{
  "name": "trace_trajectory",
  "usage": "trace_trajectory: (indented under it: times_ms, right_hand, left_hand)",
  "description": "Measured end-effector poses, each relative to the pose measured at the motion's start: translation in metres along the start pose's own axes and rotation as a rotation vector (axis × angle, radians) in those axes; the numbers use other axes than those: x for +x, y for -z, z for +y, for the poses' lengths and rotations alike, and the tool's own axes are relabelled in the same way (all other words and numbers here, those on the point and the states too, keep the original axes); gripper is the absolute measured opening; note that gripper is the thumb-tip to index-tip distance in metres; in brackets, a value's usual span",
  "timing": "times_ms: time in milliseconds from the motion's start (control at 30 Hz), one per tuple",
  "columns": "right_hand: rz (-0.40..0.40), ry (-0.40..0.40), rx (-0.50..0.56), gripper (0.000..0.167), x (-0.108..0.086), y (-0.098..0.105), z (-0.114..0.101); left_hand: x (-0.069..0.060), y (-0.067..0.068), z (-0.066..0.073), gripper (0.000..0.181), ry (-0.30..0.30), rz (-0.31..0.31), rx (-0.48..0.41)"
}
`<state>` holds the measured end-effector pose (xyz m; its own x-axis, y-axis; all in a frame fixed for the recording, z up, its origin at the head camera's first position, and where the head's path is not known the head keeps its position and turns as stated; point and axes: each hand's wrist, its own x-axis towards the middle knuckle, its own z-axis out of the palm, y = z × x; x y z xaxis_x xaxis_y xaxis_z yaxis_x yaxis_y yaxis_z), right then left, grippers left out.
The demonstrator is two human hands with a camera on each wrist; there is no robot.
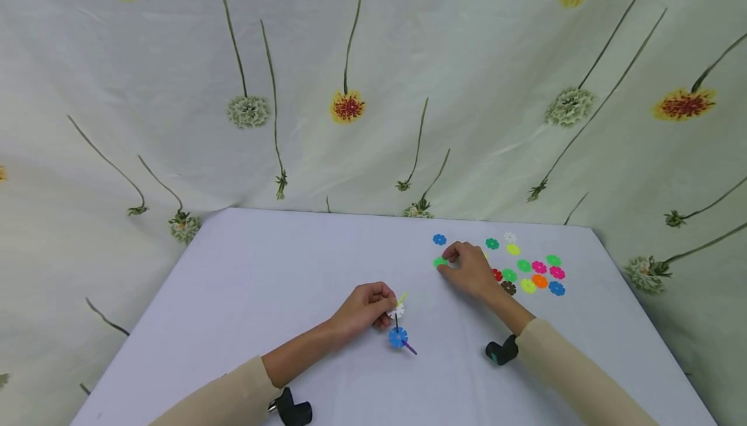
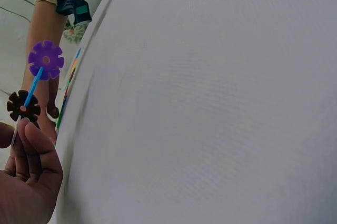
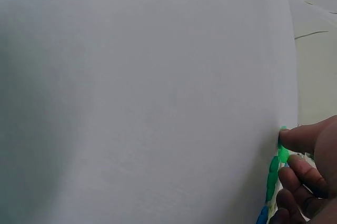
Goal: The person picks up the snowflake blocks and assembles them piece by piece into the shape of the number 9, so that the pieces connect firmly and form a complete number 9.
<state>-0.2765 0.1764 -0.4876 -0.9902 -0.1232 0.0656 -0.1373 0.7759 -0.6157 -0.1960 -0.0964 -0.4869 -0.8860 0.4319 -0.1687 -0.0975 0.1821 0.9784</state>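
Note:
My left hand (image 1: 363, 308) pinches a short chain of notched plastic discs by its white disc (image 1: 397, 311). A yellow disc (image 1: 402, 297) sticks out edge-on at the top of the chain. Below the white one come a black disc (image 2: 20, 106), a blue disc (image 1: 398, 337) and a purple disc (image 2: 47, 58), slotted together. Farther forward, my right hand (image 1: 471, 272) has its thumb and forefinger on either side of a bright green disc (image 1: 439, 262), pinching it at the table. The fingers partly cover that disc in the right wrist view.
Several loose notched discs lie to the right of my right hand, among them an orange disc (image 1: 539, 281) and a white disc (image 1: 510, 237). A single blue disc (image 1: 439, 239) lies farther back. The white-covered table (image 1: 280, 270) ends at a flower-patterned curtain (image 1: 315, 153).

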Motion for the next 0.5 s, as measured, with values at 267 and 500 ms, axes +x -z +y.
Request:
trace_trajectory:
  times_ms: [267,500]
  right_hand:
    - [-0.016,0.114,0.047,0.022,-0.0011,-0.0022,0.0043]
    - [-0.005,0.141,0.079,0.022,-0.0038,-0.0055,0.0072]
  left_hand:
    - [-0.0016,-0.0005,0.0029,0.02,0.01,0.003,-0.001]
    - [-0.0009,-0.001,0.0011,0.02,0.013,-0.003,-0.012]
